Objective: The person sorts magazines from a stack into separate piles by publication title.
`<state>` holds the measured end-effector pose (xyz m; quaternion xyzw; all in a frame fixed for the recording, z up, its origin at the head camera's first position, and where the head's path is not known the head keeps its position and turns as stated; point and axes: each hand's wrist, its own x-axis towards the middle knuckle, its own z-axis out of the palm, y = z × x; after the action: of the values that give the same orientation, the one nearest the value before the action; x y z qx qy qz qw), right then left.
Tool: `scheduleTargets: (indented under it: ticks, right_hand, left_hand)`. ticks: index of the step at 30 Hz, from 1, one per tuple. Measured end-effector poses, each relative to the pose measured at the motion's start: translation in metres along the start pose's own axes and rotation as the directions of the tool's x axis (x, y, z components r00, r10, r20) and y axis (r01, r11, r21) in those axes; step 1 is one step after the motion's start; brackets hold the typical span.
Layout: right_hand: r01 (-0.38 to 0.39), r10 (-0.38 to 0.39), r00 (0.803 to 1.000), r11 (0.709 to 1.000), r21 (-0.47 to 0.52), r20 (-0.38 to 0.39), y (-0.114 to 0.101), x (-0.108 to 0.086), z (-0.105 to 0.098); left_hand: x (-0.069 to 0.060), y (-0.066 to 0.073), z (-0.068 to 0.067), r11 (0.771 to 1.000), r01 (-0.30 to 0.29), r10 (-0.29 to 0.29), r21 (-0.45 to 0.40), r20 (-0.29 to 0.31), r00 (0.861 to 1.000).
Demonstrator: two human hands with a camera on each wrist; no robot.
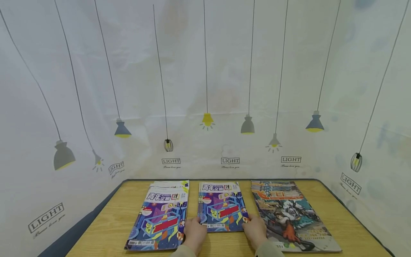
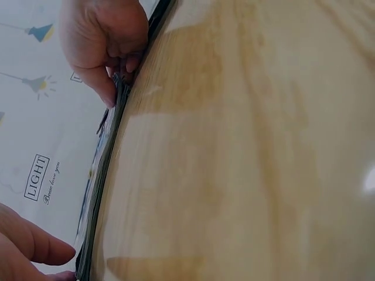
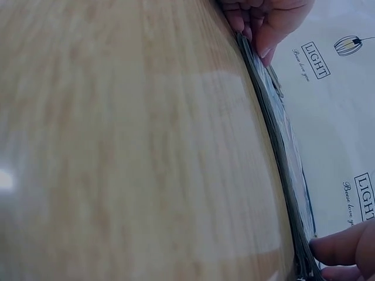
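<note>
Both hands are at the middle stack of magazines [image 1: 224, 210], which has a purple and blue cover and lies on the wooden table. My left hand [image 1: 195, 232] grips its near left corner, and my right hand [image 1: 255, 229] grips the near right corner. In the left wrist view, the thumb and a finger of the left hand [image 2: 26, 249] are at the stack's edge [image 2: 99, 175]; the right hand [image 2: 105, 38] pinches the far end. The right wrist view shows the right hand [image 3: 348, 252] at the lower end of the stack [image 3: 281, 152] and the left hand [image 3: 266, 20] pinching the upper end.
Left of the middle stack lies another stack of similar purple magazines [image 1: 160, 219], slightly fanned at its far end. On the right is a stack of larger comic-style magazines [image 1: 292, 217]. A wall covering [image 1: 205, 71] printed with hanging lamps surrounds the table [image 1: 102, 221].
</note>
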<state>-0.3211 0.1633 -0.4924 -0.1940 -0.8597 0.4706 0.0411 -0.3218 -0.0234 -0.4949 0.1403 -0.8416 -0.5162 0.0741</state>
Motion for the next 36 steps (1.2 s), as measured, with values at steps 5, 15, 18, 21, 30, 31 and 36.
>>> scheduleTargets:
  ticks: [5, 15, 18, 21, 30, 31, 36]
  right_hand:
    - [-0.01, 0.01, 1.0, 1.0, -0.016, -0.003, -0.001, 0.0, 0.001]
    - [-0.001, 0.0, 0.999, 1.0, -0.011, -0.039, -0.001, -0.001, 0.003]
    - [-0.016, 0.015, 0.999, 1.0, -0.006, -0.031, -0.001, -0.001, 0.003]
    - [-0.02, 0.02, 1.0, 1.0, 0.001, -0.023, -0.002, -0.001, 0.003]
    - [0.003, -0.001, 1.0, 0.997, 0.08, -0.019, 0.001, -0.001, 0.002]
    - [0.01, -0.008, 1.0, 0.995, 0.097, -0.017, 0.002, -0.001, 0.002]
    - [0.022, -0.023, 1.0, 0.987, 0.162, 0.009, 0.008, -0.003, -0.002]
  left_hand:
    - [0.0, 0.001, -0.001, 1.0, 0.013, -0.013, -0.011, 0.012, 1.0]
    - [0.002, 0.005, -0.003, 0.998, -0.036, 0.034, 0.058, 0.043, 0.999]
    - [0.005, 0.005, -0.004, 0.999, -0.016, 0.013, 0.033, 0.086, 0.996]
    - [0.008, 0.004, -0.004, 1.0, 0.002, -0.001, -0.012, 0.114, 0.993]
    - [0.011, -0.002, -0.005, 0.993, 0.043, -0.018, -0.112, 0.214, 0.977]
    - [0.011, -0.003, -0.005, 0.991, 0.05, -0.021, -0.124, 0.222, 0.975]
    - [0.008, -0.008, -0.008, 0.98, 0.051, -0.001, -0.192, 0.251, 0.968]
